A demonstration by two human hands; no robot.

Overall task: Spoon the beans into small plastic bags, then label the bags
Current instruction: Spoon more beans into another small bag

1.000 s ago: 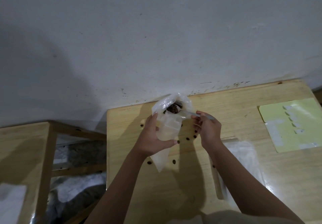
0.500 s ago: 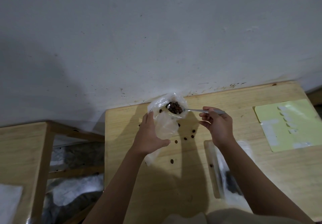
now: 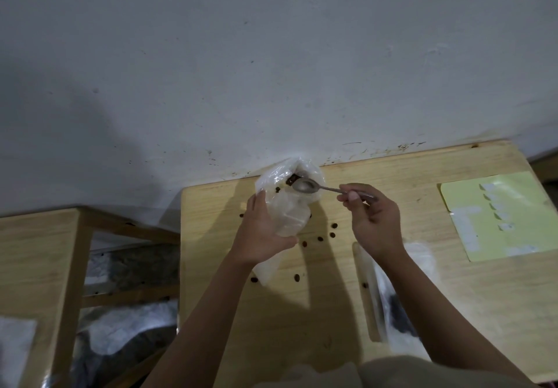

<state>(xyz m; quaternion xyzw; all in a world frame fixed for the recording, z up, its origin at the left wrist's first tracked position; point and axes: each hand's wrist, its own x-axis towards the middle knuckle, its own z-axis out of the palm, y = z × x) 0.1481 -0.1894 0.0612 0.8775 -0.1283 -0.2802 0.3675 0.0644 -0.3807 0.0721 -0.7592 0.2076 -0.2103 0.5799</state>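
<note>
A: What has the left hand [image 3: 262,230] got?

B: A small clear plastic bag [image 3: 288,203]; fingers and thumb wrap round its middle, holding it upright above the wooden table [image 3: 422,291], mouth open toward the wall [image 3: 271,70]; its lower end trails down to the tabletop.

A: And the right hand [image 3: 374,221]?

B: It pinches the handle of a metal spoon [image 3: 314,187] between thumb and curled fingers; the bowl sits at the bag's mouth and looks empty; a few dark beans [image 3: 291,180] show inside the bag, just beside the bowl.

A: Any beans elsewhere?

B: Loose beans [image 3: 326,236] lie scattered on the table, between the two hands and near the bag's lower end.

A: What else is on the table?

B: A pale green sheet [image 3: 498,221] carrying white labels [image 3: 495,206], well right of the hands; more clear plastic [image 3: 401,312] under the right forearm, with something dark in it I can't make out; a second wooden table [image 3: 39,252] stands to the left.
</note>
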